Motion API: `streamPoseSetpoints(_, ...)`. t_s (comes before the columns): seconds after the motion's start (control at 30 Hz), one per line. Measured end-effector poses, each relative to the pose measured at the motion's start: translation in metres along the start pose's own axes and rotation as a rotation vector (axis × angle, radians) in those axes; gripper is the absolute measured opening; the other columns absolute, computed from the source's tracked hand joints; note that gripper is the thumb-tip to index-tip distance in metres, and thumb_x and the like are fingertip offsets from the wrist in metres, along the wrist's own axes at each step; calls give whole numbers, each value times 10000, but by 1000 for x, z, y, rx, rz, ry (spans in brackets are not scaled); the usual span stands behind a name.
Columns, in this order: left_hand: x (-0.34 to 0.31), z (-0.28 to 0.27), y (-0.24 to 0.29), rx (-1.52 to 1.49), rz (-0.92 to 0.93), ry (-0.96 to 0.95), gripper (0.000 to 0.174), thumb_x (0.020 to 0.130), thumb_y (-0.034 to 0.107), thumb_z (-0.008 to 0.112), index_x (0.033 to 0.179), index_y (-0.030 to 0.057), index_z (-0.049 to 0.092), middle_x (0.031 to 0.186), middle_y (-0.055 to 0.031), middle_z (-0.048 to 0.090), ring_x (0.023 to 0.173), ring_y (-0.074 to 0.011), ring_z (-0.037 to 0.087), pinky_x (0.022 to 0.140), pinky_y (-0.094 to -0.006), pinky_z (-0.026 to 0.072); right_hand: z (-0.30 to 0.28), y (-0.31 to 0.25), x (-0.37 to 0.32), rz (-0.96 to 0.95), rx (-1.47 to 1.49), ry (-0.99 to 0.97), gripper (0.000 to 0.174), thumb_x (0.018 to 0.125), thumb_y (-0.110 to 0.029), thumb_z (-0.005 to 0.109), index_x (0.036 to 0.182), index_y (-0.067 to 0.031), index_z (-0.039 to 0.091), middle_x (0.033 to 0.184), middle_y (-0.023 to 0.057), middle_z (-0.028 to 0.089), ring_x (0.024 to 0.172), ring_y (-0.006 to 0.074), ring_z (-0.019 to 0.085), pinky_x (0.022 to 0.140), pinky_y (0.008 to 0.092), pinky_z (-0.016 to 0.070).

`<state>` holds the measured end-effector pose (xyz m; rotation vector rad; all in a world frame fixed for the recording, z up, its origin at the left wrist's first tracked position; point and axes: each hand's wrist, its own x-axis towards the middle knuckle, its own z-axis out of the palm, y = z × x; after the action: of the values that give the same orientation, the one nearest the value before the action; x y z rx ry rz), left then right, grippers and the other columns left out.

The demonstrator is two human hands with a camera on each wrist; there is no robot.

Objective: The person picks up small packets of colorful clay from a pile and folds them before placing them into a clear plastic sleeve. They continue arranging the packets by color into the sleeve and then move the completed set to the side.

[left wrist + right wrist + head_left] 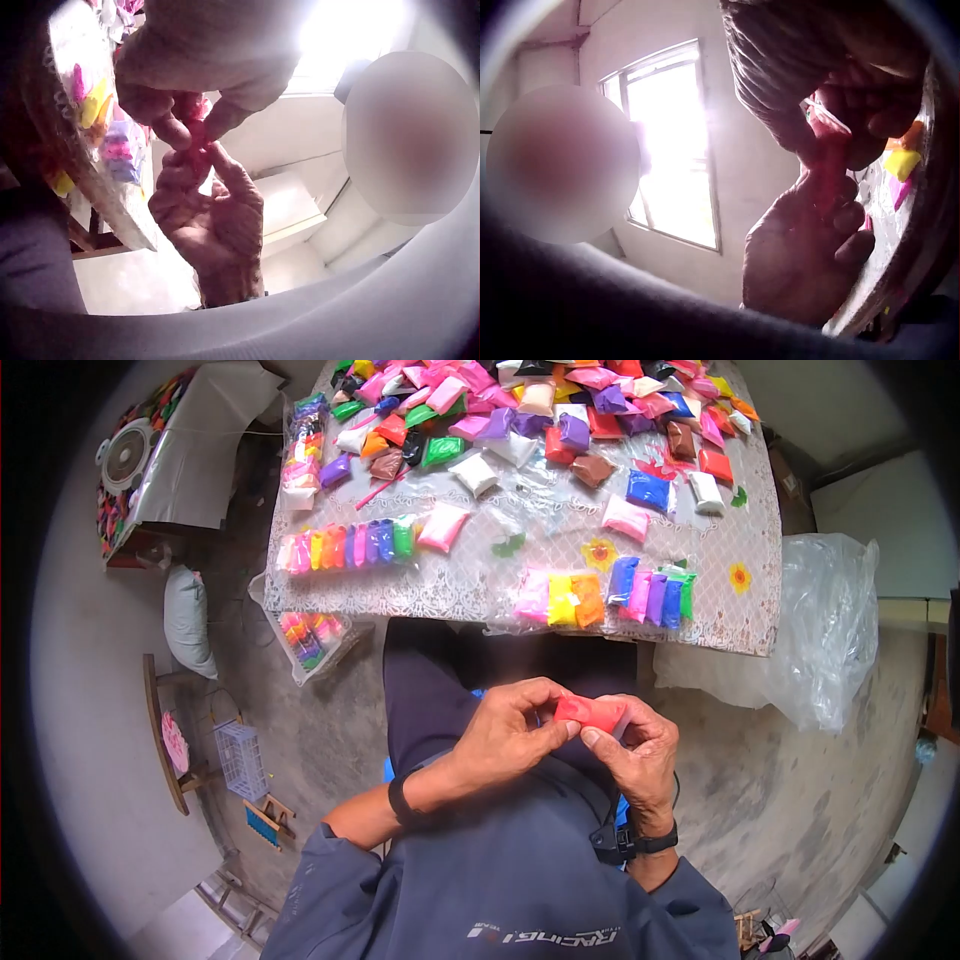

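Above the lap, both hands hold a small red packet (590, 712) between them. The left hand (512, 722) pinches its left end with thumb and fingers. At the other end, the right hand (645, 748) grips the packet, its thumb along the near side. In the left wrist view, the red packet (199, 146) shows between the fingertips of both hands, partly hidden by them. The right wrist view shows a pale edge on the red packet (829, 139) by the right hand's fingers. On the table's near edge lie a row of colored packets (350, 547) and another group (560, 600).
A large heap of colored packets (500, 410) covers the far side of the lace-covered table (460, 585). Clear plastic sheeting (825, 630) hangs at its right. A tray of packets (310, 640) sits below the left corner. Farther left stands a lilac basket (240, 760).
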<state>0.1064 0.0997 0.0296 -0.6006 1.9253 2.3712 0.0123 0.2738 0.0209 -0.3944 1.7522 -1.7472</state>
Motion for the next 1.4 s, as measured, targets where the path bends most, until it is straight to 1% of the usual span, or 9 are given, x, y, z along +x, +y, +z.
streamPoseSetpoints(0.07,-2,-4,5,76,-6,-50,159,927,81,725,1055,-5,685,961,4,671,865,-45,590,769,-224,495,2,-7,0,13,7,-15,192,824,-34,777,994,27,711,919,36,709,854,93,636,792,254,510)
streamPoseSetpoints(0.33,-7,2,-10,-105,-58,-13,150,932,57,707,1061,-9,668,962,-13,669,876,-55,605,774,-230,506,13,-9,-1,73,75,13,118,816,3,738,927,32,714,871,45,705,816,101,637,764,252,506)
streamPoseSetpoints(0.4,-6,5,-10,-163,-53,2,154,933,52,702,1071,-7,664,966,-15,670,883,-56,607,779,-232,508,17,-1,-1,17,77,46,103,834,7,724,932,36,712,870,44,704,799,94,632,749,242,503)
streamPoseSetpoints(0.6,-3,25,-6,-133,13,219,209,948,79,684,1134,-2,636,985,-13,657,897,-48,587,785,-224,497,38,9,0,34,334,221,101,889,-9,682,977,29,712,849,12,689,770,55,597,720,212,480)
streamPoseSetpoints(0.7,-5,31,-11,-292,37,311,254,952,102,686,1172,-6,619,986,-9,647,872,-43,571,760,-215,486,39,17,1,17,350,244,113,898,-25,678,994,25,710,837,2,681,768,53,588,720,207,474)
streamPoseSetpoints(0.87,-8,26,-14,-284,19,276,255,953,92,687,1180,-4,623,982,3,646,825,-30,547,703,-202,461,35,16,2,28,270,203,124,900,-45,687,1003,23,704,860,-1,685,791,60,595,742,216,479)
streamPoseSetpoints(1.23,-12,16,-14,-241,3,212,215,956,56,679,1160,-9,652,990,11,660,807,-26,545,710,-197,454,22,-1,3,-12,34,81,153,875,-40,737,1016,10,703,930,10,692,876,74,609,805,244,495)
streamPoseSetpoints(1.33,-10,18,-17,-250,3,206,226,960,69,689,1168,-9,652,988,10,662,816,-27,550,717,-198,455,22,-4,3,84,48,91,148,868,-31,734,1007,11,706,929,30,695,872,82,615,799,242,494)
streamPoseSetpoints(1.4,-10,18,-18,-244,1,206,233,962,77,695,1174,-9,652,989,8,663,823,-29,553,719,-200,457,23,3,6,-65,22,110,124,862,0,717,981,28,702,921,54,696,852,95,623,780,246,501)
